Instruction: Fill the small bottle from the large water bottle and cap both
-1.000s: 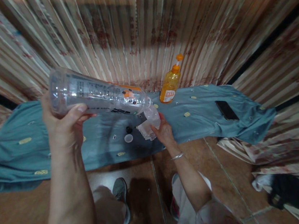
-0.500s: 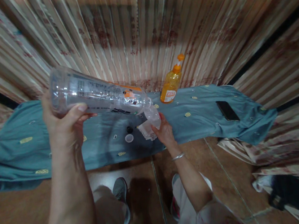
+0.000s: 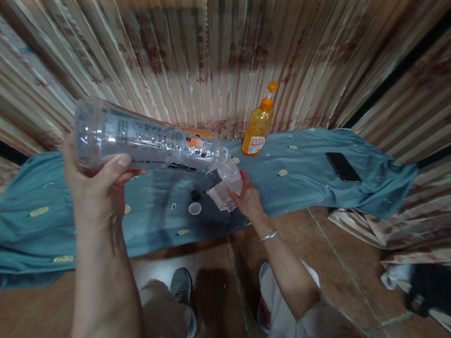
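Over the teal cloth [image 3: 44, 235] I see the left hand [image 3: 95, 193] raised, fingers wrapped round the base end of a big clear bottle [image 3: 144, 143], tipped neck-down to the right. Bottle's transparent w/ printed label, looks nearly empty. Its mouth meets a small clear cup [image 3: 229, 175] gripped by the right hand [image 3: 248, 199]. Contents of cup: can't tell. Orange bottle [image 3: 257, 126] stands behind.

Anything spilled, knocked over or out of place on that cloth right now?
No spill shows. The left hand tips the clear bottle toward the small cup in the right hand. A white cap lies loose on the teal cloth.
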{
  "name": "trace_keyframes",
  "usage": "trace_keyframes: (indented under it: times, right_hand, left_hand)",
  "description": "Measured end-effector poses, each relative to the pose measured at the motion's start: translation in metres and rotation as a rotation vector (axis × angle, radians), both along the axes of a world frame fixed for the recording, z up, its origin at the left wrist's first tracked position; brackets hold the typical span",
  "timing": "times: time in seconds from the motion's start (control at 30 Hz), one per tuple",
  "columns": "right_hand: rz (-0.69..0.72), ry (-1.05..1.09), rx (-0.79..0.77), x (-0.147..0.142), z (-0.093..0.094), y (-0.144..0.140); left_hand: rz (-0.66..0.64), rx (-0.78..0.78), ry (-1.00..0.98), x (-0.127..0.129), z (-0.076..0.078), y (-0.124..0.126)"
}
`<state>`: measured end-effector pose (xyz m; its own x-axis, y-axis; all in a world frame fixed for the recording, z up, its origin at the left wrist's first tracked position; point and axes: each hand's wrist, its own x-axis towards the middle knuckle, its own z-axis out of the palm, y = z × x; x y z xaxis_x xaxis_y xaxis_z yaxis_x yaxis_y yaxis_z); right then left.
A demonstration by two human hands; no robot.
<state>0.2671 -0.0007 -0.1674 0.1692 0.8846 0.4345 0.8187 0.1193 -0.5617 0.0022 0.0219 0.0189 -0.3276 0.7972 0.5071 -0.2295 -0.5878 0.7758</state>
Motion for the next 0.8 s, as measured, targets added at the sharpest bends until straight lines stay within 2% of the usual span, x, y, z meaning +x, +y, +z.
trace_keyframes:
  times: [0.4, 0.8]
  right_hand:
    - [-0.007, -0.012, -0.039, -0.0007, 0.0029, -0.0006]
    - [-0.016, -0.015, -0.040, -0.0006, 0.0049, -0.0016]
  left_hand:
    - [0.007, -0.047, -0.044, 0.0032, 0.0058, -0.0027]
    - [0.013, -0.056, -0.044, 0.0002, 0.0030, -0.0009]
